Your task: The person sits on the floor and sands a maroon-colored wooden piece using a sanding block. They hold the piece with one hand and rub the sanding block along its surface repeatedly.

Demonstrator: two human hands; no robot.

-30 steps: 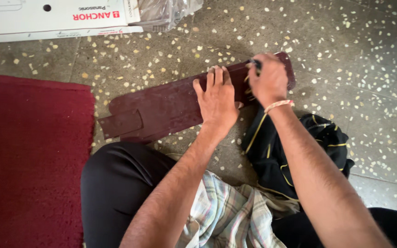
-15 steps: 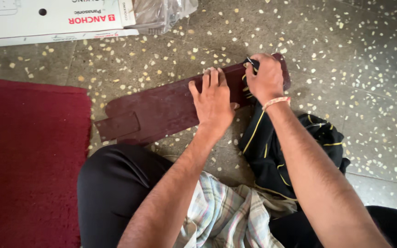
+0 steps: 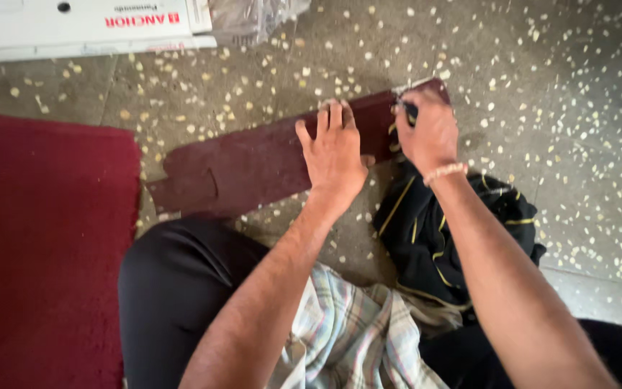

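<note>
Speckled terrazzo floor [image 3: 556, 86] fills most of the frame, grey with pale chips all over. Down the left side there's a big red mat [image 3: 44, 252] lying flat. Along the bottom, the person's lap — black trousers [image 3: 174, 295] and a pale checked cloth [image 3: 354, 338] bunched over the knees. Upper left of the frame has a long white cardboard box [image 3: 73, 25] with crinkled clear plastic wrap [image 3: 253, 18] just beside its right end.

Middle of the frame: a long maroon strip of stiff material [image 3: 246, 169], running slightly uphill from centre-left to upper right, lying flat on the floor. Lower right of it sits a crumpled black cloth with yellow lines [image 3: 440, 230], touching the strip's right end.

The left hand [image 3: 334, 148] is spread flat, palm down, fingers pointing up-frame — pressing on the strip right of its middle. The right hand [image 3: 430, 130], beaded bracelet [image 3: 444, 173] on the wrist, is curled closed around a small dark tool [image 3: 409, 112] at the strip's top right end. Can't tell what kind of tool, it's mostly hidden by the fingers.
</note>
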